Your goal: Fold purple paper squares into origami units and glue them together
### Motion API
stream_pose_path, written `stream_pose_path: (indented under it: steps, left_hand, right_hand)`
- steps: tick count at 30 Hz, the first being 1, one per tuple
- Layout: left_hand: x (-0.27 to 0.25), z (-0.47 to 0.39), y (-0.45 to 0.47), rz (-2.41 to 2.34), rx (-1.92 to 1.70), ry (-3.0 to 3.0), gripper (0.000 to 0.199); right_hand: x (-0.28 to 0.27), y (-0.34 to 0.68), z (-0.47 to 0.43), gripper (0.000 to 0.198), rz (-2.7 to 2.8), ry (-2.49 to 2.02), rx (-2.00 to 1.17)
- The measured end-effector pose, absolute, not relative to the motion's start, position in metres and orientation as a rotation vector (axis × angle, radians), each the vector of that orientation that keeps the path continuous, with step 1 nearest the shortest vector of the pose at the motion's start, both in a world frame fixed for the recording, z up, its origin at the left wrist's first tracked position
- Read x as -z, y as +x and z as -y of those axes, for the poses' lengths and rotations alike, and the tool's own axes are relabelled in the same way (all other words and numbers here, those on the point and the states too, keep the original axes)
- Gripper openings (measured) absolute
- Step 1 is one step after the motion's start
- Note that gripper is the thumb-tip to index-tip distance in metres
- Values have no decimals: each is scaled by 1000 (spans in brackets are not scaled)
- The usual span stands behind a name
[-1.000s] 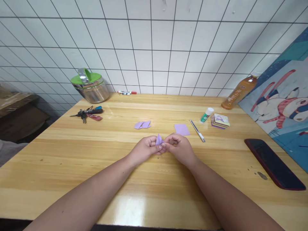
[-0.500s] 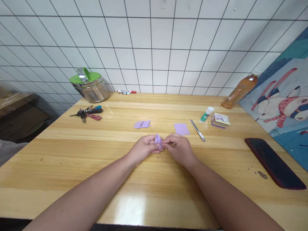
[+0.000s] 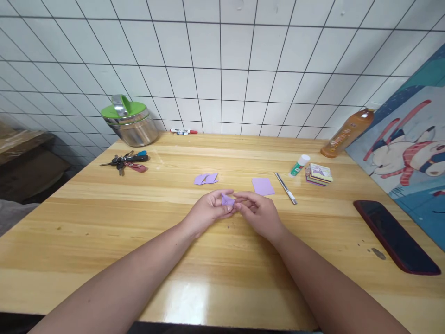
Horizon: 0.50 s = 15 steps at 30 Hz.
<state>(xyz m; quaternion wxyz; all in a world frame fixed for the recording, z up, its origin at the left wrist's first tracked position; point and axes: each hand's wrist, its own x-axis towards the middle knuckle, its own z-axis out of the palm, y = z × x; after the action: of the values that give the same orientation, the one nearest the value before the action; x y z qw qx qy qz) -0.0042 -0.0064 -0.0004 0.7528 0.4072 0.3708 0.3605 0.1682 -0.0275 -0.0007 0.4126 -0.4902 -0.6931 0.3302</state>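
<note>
A small folded piece of purple paper (image 3: 227, 200) is between my hands, just above the middle of the table. My left hand (image 3: 210, 207) is closed on its left and lower side, thumb in front. Fingers of my right hand (image 3: 256, 208) pinch the paper's right edge; the fingertips partly hide it. Beyond my left hand lie folded purple paper pieces (image 3: 206, 179). A flat purple paper square (image 3: 263, 186) rests past my right hand, with a utility knife (image 3: 285, 188) to its right.
A glue stick (image 3: 299, 165) and a stack of paper (image 3: 319, 174) stand at the right, before a drink bottle (image 3: 347, 132). A phone (image 3: 396, 236) lies nearer. Keys (image 3: 127, 161), a green-lidded steel pot (image 3: 130, 121) and markers (image 3: 183, 131) are at the back left.
The purple paper in my hands has changed from a tall, upright point to a lower, wider shape. My right fingers have shifted slightly and are less tightly curled.
</note>
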Motion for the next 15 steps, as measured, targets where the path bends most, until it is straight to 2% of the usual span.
stream_pose_path:
  steps: [2, 5, 7, 11, 15]
  left_hand:
    - [1, 7, -4, -820, -789, 938, 64]
    - [-1, 8, -3, -841, -770, 1037, 71]
    - [-3, 10, -1, -870, -790, 1078, 72]
    - [-9, 14, 2, -908, -686, 1018, 40]
    - [-9, 16, 5, -922, -653, 1084, 38]
  right_hand:
    - [0, 166, 27, 27, 1663, -1268, -926]
    - [1, 164, 25, 11, 1634, -1298, -882]
    - [1, 163, 24, 13, 1512, -1308, -964]
    - [-1, 155, 27, 23, 1148, -1279, -1187]
    - [-2, 148, 29, 25, 1036, -1255, -1215]
